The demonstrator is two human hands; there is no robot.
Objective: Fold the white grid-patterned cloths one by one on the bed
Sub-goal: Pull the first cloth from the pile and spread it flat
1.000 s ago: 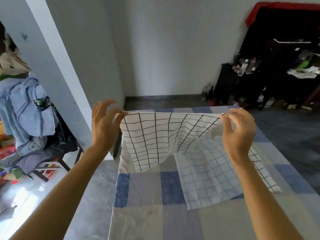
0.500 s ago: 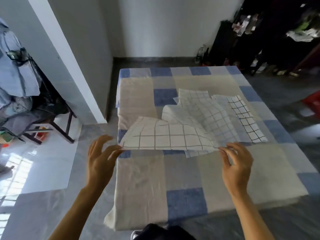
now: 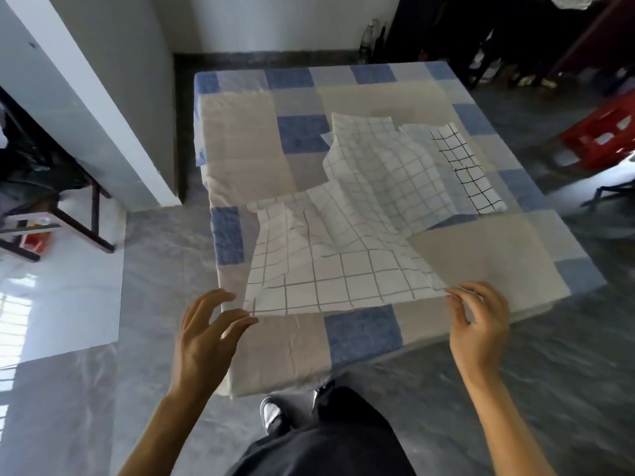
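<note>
Cloth (image 3: 326, 269), held up a second ago, is settling onto the bed (image 3: 240, 149); left hand (image 3: 206, 328) and right hand (image 3: 481, 324) are pinching its 7 and 5 o'clock corners in their fingers, readying the first fold.

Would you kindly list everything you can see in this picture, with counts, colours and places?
bed: one, blue, beige and grey patchwork sheet, centre
front cloth: one, white with dark grid, near edge of the bed, rumpled
fine-grid cloth: one, white with thin grid, behind the front cloth
black-grid cloth: one, white with bold black grid, far right on the bed
crate: one, red, floor at right
bottles: about two, by the far wall
bench: one, dark legs, floor at left
shoe: one, black and white, bottom
trousers: black, bottom
left hand: pinches the front cloth's near left corner
right hand: pinches its near right corner
</note>
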